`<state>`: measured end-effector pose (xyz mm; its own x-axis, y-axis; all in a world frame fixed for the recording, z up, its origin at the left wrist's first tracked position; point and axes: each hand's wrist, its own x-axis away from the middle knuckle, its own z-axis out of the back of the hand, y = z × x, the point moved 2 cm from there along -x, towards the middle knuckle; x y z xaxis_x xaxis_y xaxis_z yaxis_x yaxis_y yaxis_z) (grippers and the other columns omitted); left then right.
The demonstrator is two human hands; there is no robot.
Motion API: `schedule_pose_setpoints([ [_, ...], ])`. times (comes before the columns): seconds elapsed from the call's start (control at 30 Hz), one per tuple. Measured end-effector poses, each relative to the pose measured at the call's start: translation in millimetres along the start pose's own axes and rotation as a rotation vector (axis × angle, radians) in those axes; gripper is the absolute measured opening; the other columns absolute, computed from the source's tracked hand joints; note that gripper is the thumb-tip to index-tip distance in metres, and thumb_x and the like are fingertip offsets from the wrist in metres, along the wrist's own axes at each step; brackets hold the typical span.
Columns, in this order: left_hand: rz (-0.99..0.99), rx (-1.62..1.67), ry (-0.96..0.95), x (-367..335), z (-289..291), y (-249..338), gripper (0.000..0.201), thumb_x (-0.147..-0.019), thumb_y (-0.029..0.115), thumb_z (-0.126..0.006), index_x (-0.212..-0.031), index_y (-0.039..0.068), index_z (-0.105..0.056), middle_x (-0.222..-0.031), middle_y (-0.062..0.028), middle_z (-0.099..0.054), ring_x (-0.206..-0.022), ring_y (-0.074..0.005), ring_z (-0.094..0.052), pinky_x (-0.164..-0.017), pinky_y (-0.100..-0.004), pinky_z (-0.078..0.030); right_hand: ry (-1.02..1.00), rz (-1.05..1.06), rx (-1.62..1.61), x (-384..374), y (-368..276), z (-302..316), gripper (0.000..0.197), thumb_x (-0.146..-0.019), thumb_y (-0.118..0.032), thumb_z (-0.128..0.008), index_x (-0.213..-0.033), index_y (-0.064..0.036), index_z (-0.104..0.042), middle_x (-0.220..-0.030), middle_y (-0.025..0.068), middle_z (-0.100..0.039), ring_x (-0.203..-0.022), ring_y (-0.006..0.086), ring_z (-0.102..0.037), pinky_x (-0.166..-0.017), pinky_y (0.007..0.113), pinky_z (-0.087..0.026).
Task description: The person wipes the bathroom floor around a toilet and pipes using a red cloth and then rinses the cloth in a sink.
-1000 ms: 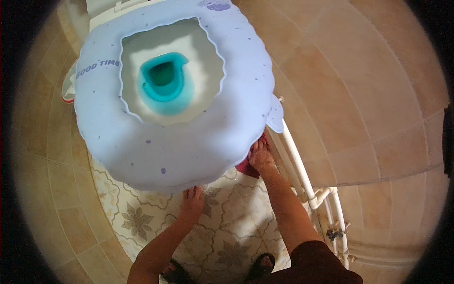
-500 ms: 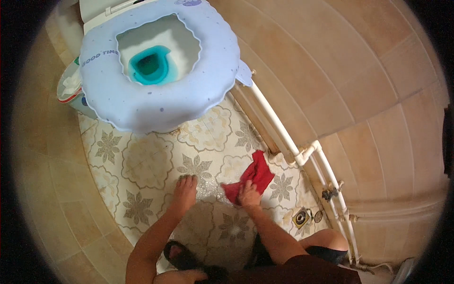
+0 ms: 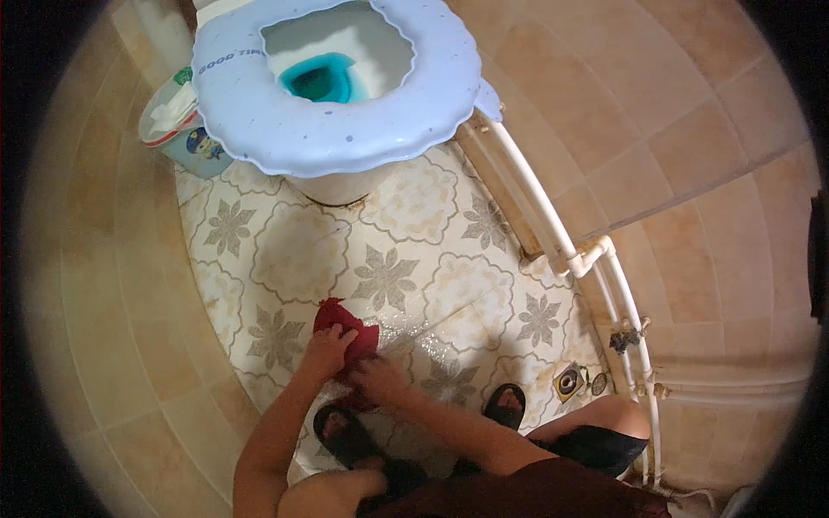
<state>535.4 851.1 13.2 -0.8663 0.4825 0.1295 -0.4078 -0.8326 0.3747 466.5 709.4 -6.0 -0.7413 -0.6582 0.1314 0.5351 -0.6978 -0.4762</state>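
A dark red cloth (image 3: 363,337) lies bunched on the patterned floor tiles, in front of my feet. My left hand (image 3: 327,352) grips its upper left part, fingers curled over the fabric. Against its lower part, close beside the left, my right hand (image 3: 380,381) is closed on the cloth and slightly blurred. Some of the cloth is hidden beneath both hands. Wet, glistening spots (image 3: 414,338) show on the tiles just right of the cloth.
A toilet with a pale blue seat cover (image 3: 337,138) stands ahead, blue water in its bowl. A waste bin (image 3: 186,142) is at its left. White pipes (image 3: 535,194) run along the right wall, near a floor drain (image 3: 568,381). My feet wear black slippers (image 3: 350,436).
My right hand has carried the cloth from right to left across the wet tiles. My left hand, empty before, now grips it too. The view has shifted, showing both slippers.
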Motion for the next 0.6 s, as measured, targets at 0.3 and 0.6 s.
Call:
schedule_pose_setpoints([
  [0.3,-0.280,-0.079,-0.115,-18,-29,80,0.044,-0.078,0.013,-0.053,-0.122,0.013,-0.052,-0.102,-0.0111,-0.051,-0.098,-0.0299,-0.048,-0.075,-0.0428,-0.044,0.174,-0.518,0.222,57,116,79,0.044,-0.069,-0.019,-0.063,-0.111,-0.0149,-0.054,-0.117,0.0123,-0.048,-0.112,0.0303,-0.044,-0.088,0.051,-0.035],
  [0.6,-0.280,-0.055,0.092,-44,-34,47,0.049,-0.077,0.024,-0.059,-0.125,0.020,-0.051,-0.127,-0.0178,-0.043,-0.121,-0.0399,-0.035,-0.097,-0.0543,-0.031,0.388,-0.862,0.206,21,78,23,0.056,-0.079,-0.022,-0.054,-0.133,-0.0227,-0.039,-0.138,0.0135,-0.032,-0.129,0.0346,-0.028,-0.096,0.060,-0.025],
])
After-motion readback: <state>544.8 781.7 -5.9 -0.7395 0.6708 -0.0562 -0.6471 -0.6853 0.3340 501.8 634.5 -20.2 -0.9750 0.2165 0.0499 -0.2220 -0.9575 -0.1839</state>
